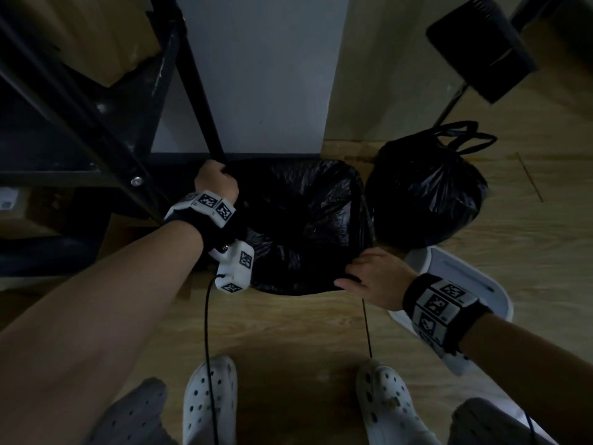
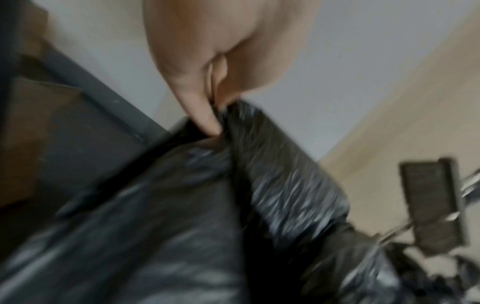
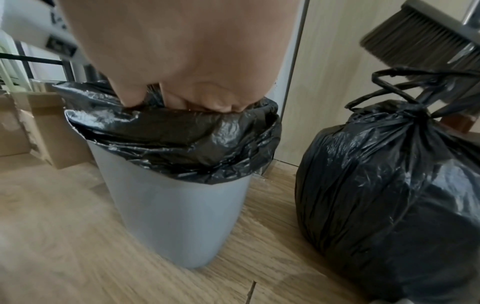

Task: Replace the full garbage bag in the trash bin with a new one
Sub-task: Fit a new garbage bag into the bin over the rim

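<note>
— What do you see at the bin?

— I see the grey trash bin (image 3: 171, 216) standing on the wooden floor (image 3: 64, 236), with the new black bag (image 1: 301, 220) already inside it and its edge folded over the rim. My left hand (image 1: 216, 183) is at the far left corner of the bin, and there thumb and fingers pinch the edge of the bag; the left wrist picture is blurred, but the pinch shows. My right hand (image 1: 373, 279) is at the near right corner, its fingers curled over the rim and gripping the plastic.

— And the full bag?

— The full garbage bag (image 3: 389, 195) stands on the floor just beside the bin, on its right, with its handles tied on top. Behind it hangs a broom (image 3: 420, 35). A white lid (image 1: 462, 284) lies on the floor under my right wrist. To the left there is a black shelf (image 1: 96, 123).
</note>
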Demonstrator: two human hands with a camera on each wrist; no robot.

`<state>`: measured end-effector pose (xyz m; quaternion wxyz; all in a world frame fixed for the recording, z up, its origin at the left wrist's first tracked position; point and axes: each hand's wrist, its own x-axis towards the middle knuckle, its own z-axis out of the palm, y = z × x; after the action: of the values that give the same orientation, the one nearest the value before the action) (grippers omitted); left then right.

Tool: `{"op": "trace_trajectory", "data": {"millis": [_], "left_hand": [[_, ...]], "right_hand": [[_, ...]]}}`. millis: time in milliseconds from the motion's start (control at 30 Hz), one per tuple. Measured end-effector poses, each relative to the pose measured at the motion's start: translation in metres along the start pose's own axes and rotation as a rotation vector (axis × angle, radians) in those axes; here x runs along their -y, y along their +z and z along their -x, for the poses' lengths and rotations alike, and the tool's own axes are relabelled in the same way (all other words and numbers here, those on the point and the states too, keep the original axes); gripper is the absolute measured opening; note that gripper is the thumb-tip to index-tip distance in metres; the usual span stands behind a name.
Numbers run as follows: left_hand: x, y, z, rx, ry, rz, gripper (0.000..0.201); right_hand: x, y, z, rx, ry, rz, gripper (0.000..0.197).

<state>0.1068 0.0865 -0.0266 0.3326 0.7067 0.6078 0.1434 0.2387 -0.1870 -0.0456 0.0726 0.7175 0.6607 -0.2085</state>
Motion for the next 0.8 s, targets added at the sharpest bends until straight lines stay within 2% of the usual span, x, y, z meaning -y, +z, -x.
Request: {"op": "trace_trajectory", "data": {"millis": [100, 167, 233, 267, 300, 367, 467, 567, 633, 700, 800], "left_hand": [[-0.009, -0.002, 0.008, 0.128, 0.09, -0.018, 0.051], [-0.014, -0.005, 0.021, 0.19, 0.186, -0.117, 0.06], [-0.014, -0.008, 0.042, 0.263, 0.319, -0.322, 0.058], [-0.011, -0.008, 0.053, 0.322, 0.403, -0.456, 0.055], [-0.006, -0.007, 0.065, 0.398, 0.489, -0.597, 0.052], [0.008, -0.004, 0.085, 0.522, 0.611, -0.845, 0.051], [0.026, 0.001, 0.084, 0.582, 0.582, -1.048, 0.058], [0.036, 0.003, 0.069, 0.625, 0.499, -1.082, 0.068], [0.041, 0.005, 0.062, 0.616, 0.526, -1.112, 0.072], [0.044, 0.005, 0.062, 0.598, 0.57, -1.11, 0.069], [0.039, 0.0, 0.072, 0.594, 0.607, -1.0, 0.059]], "right_hand": [[0.002, -0.001, 0.0, 0.035, 0.002, 0.009, 0.109], [0.004, -0.006, 0.001, 0.027, 0.02, -0.022, 0.091], [0.006, -0.017, -0.002, -0.061, 0.053, -0.034, 0.061], [0.007, -0.023, -0.007, -0.111, 0.054, -0.023, 0.054], [0.007, -0.029, -0.015, -0.145, 0.043, 0.002, 0.053], [0.008, -0.039, -0.035, -0.111, 0.02, 0.078, 0.056], [0.001, -0.039, -0.064, 0.091, 0.058, 0.141, 0.063], [-0.009, -0.032, -0.077, 0.239, 0.119, 0.185, 0.068], [-0.013, -0.027, -0.081, 0.311, 0.159, 0.212, 0.069], [-0.013, -0.026, -0.079, 0.344, 0.17, 0.223, 0.066], [-0.008, -0.038, -0.065, 0.239, 0.154, 0.139, 0.054]]}}
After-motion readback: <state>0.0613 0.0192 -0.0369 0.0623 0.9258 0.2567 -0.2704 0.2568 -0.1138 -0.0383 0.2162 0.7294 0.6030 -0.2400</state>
